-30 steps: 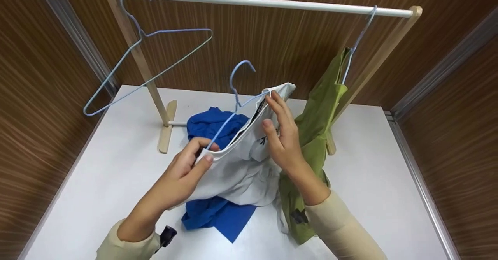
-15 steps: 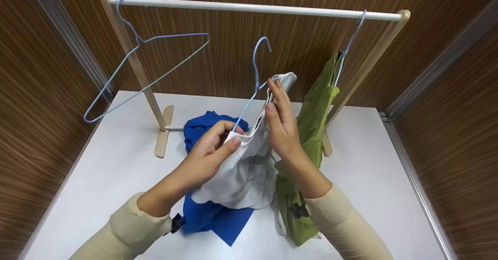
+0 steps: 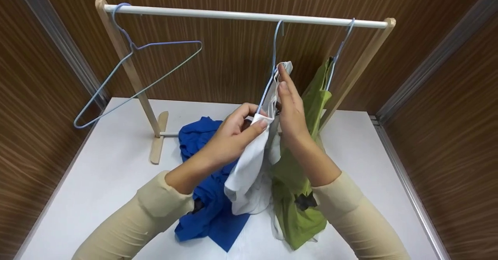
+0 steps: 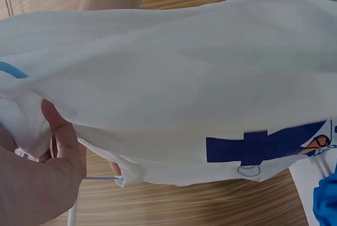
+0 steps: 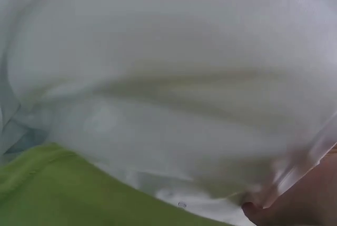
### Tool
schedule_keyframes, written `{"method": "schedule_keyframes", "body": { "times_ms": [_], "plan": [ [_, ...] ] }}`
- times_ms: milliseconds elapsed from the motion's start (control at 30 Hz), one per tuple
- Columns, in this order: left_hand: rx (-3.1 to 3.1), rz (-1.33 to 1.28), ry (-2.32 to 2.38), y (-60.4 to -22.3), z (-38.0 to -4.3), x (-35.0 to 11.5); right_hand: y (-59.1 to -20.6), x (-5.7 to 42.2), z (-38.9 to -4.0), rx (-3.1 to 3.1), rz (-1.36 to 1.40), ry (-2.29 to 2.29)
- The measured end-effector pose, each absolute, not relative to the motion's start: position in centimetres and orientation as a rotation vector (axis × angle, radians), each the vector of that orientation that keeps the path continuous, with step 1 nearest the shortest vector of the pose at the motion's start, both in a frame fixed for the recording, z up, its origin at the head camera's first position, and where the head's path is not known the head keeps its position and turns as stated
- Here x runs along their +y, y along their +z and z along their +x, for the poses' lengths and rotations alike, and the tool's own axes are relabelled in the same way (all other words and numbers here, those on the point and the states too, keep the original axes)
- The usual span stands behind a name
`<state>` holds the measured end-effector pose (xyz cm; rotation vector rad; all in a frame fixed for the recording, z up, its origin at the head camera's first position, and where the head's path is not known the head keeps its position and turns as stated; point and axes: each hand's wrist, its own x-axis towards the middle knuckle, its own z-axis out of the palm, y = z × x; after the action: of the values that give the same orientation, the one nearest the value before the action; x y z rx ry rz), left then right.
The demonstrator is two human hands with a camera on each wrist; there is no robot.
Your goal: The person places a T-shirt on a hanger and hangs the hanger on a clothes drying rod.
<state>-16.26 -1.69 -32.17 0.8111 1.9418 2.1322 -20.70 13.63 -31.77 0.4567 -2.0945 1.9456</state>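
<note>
While a blue hanger hangs at the far left of the white rod, beside the wooden post, a crumpled blue garment lies on the white table below and to the right. Above that heap, the left hand pinches the near top corner of a white garment, thumb in front. The garment hangs down over the middle of the table, around a second hanger whose hook meets the rod; the left wrist view shows a dark blue print on its cloth. To the right, the right hand lies along the garment's far upper edge, fingers straight. Just beyond it, a green garment drapes from a third hanger down to the table.
</note>
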Motion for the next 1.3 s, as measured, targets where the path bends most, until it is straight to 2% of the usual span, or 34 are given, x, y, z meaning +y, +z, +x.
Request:
{"method": "schedule_keyframes", "body": {
  "times_ms": [267, 567, 733, 1000, 1300],
  "plan": [
    [2.027, 0.772, 2.094, -30.0, -16.5, -0.5, -30.8, 13.8, -21.1, -2.073, 0.338, 2.051],
    [2.176, 0.834, 2.044, -29.7, -18.0, 1.2, -29.8, 14.1, -22.1, -2.045, 0.202, 2.156],
    [2.232, 0.842, 2.020, -29.2, -18.8, 2.0, -30.1, 15.2, -23.9, -2.024, 0.123, 2.203],
    [2.257, 0.837, 2.056, -31.3, -22.2, 3.1, -30.5, 15.4, -25.4, -2.011, 0.074, 2.231],
    [2.253, 0.796, 2.025, -31.3, -23.5, 4.4, -30.7, 16.3, -25.8, -1.937, 0.020, 2.255]
  ]
}}
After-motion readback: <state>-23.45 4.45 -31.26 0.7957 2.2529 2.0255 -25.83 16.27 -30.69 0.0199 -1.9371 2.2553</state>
